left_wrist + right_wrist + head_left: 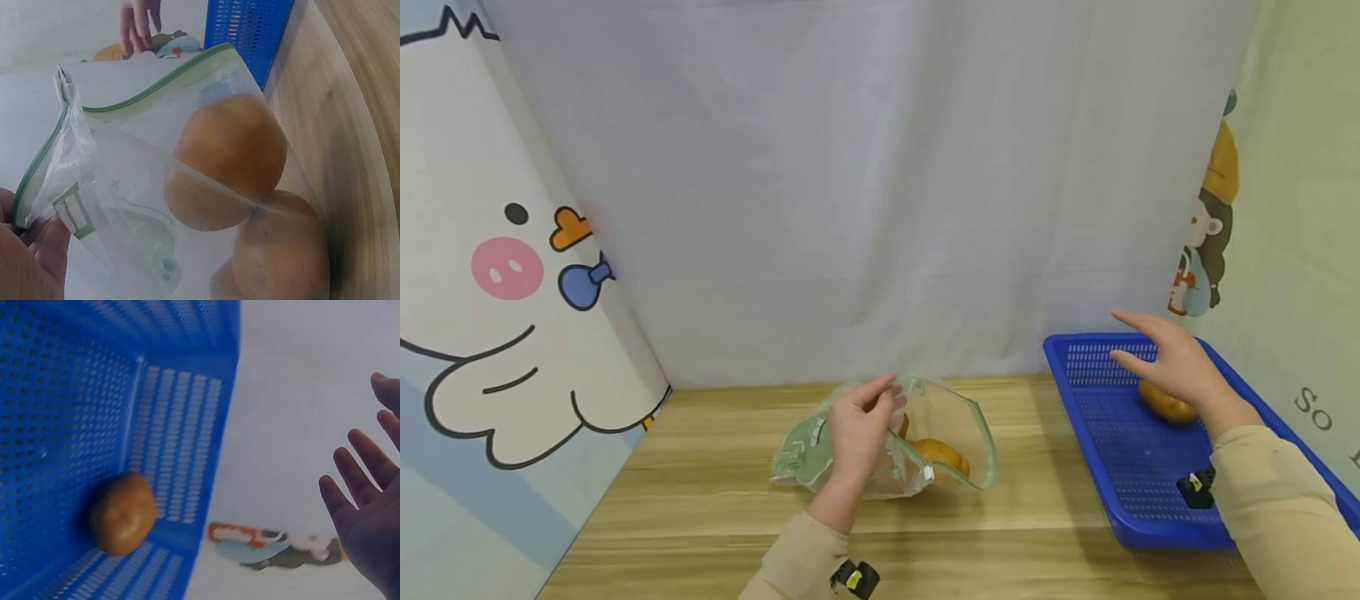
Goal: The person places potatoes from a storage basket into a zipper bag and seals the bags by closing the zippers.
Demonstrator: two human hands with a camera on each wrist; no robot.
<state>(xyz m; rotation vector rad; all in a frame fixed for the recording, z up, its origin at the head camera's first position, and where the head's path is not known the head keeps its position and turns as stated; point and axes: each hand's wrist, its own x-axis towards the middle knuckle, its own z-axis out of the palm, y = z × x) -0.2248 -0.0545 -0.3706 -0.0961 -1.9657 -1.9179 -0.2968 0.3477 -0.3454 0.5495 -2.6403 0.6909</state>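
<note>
A clear zip bag [808,454] with green print and a green seal lies on the table, its mouth spread open toward the right. My left hand [857,429] pinches the seal edge of the bag between thumb and fingers. Inside it are several potatoes [234,147], one potato [942,454] lying close to the mouth. Over the blue basket, my right hand [1176,362] hangs with fingers spread and holds nothing. Beneath it a single potato [123,515] rests in a far corner of the basket [187,444].
The wood-grain table [700,500] carries the bag at the middle and the basket at the right. A pale curtain [850,208] rises behind it. Printed cloths stand on both sides, the left one showing a cartoon bird [475,333].
</note>
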